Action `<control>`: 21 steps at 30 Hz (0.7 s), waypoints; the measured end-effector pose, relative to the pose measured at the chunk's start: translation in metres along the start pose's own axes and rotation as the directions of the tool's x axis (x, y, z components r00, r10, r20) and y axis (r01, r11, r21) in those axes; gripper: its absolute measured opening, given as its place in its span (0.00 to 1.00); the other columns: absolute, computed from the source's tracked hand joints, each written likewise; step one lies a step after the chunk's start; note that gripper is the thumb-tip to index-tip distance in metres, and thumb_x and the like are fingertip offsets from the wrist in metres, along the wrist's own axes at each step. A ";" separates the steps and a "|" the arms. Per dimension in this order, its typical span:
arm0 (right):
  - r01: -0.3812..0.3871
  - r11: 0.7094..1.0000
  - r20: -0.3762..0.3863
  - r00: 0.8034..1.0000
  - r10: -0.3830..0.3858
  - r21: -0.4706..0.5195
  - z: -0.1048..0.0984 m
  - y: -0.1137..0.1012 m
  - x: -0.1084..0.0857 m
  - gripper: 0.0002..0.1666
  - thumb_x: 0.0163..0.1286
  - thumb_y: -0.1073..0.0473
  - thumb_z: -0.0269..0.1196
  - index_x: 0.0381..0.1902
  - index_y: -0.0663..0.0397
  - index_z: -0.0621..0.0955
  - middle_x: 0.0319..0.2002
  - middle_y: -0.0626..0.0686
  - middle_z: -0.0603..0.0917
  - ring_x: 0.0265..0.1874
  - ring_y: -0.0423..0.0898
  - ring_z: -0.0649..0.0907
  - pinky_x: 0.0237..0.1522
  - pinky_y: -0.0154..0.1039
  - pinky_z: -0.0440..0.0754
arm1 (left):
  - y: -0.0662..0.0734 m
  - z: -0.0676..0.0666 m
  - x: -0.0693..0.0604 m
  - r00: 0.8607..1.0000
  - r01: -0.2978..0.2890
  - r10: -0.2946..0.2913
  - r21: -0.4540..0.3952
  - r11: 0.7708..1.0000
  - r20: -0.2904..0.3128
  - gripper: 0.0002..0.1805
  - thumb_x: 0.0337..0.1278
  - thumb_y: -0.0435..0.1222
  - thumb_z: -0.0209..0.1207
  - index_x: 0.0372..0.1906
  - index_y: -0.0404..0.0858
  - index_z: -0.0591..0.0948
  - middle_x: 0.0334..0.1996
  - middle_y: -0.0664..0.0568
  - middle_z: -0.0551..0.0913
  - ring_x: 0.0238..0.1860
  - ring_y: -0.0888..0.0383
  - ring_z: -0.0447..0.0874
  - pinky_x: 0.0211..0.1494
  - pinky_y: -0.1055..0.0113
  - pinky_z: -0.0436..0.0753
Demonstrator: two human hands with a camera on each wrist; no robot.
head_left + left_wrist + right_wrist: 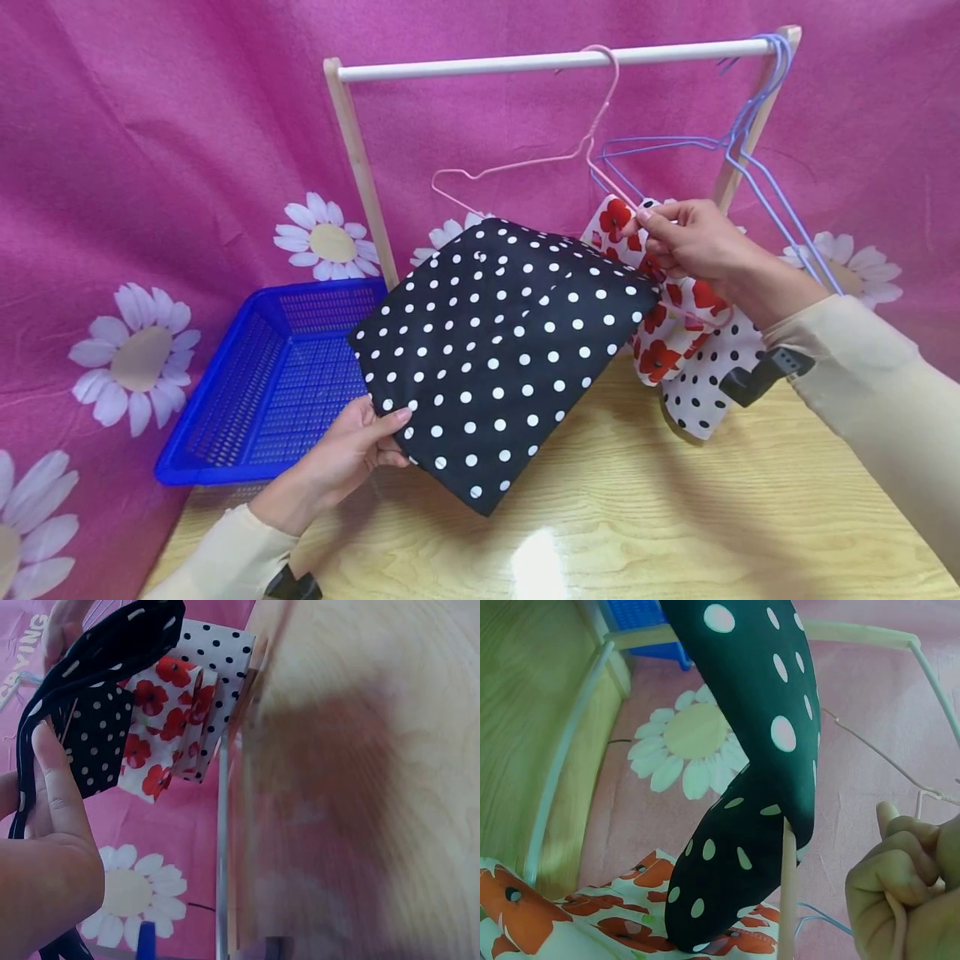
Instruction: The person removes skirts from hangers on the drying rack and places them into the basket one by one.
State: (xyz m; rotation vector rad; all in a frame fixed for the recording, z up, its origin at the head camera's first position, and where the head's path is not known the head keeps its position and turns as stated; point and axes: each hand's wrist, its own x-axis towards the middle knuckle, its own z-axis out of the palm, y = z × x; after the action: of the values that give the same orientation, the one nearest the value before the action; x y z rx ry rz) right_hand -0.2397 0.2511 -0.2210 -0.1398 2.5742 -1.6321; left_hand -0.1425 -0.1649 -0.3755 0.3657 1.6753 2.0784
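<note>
hook point(617, 73) shows only in head view, right hand point(696, 240) gripping hanger point(529, 162), left hand point(347, 457) cloth point(498, 346)

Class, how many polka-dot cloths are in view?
2: the black dotted cloth, held in the left hand, and the white dotted cloth, partly behind the red-flowered cloth. Others may be hidden.

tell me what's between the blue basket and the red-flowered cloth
The black polka-dot cloth: the head view shows it between the blue basket and the red-flowered cloth, covering part of each from sight.
</note>
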 end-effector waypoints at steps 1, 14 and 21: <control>-0.004 1.000 0.000 1.000 0.004 -0.004 -0.001 0.000 0.000 0.18 0.80 0.45 0.51 0.33 0.33 0.84 0.18 0.42 0.68 0.19 0.37 0.64 0.20 0.33 0.65 | 0.001 -0.001 0.000 1.000 -0.005 0.005 0.003 1.000 -0.006 0.06 0.76 0.33 0.51 0.50 0.38 0.69 0.32 0.58 0.92 0.30 0.66 0.91 0.33 0.75 0.86; 0.021 1.000 0.014 1.000 -0.021 -0.004 -0.007 0.003 0.002 0.20 0.81 0.47 0.49 0.32 0.31 0.84 0.17 0.40 0.69 0.17 0.34 0.64 0.17 0.31 0.62 | 0.015 -0.017 -0.008 0.998 -0.029 0.032 0.075 0.997 -0.049 0.03 0.76 0.34 0.51 0.48 0.40 0.71 0.33 0.60 0.91 0.29 0.68 0.88 0.32 0.74 0.85; 0.023 0.999 0.002 1.000 -0.023 0.025 -0.008 0.005 0.002 0.19 0.81 0.48 0.50 0.32 0.33 0.85 0.18 0.41 0.68 0.17 0.35 0.62 0.17 0.32 0.60 | 0.010 -0.023 -0.013 0.999 -0.030 0.031 0.068 0.997 -0.014 0.04 0.76 0.33 0.50 0.50 0.40 0.71 0.35 0.59 0.92 0.32 0.66 0.90 0.35 0.72 0.87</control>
State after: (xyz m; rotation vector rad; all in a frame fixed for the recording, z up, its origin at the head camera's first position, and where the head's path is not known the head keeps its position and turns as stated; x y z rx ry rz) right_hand -0.2427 0.2597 -0.2219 -0.1708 2.5588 -1.6699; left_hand -0.1437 -0.1927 -0.3700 0.4010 1.7629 2.0542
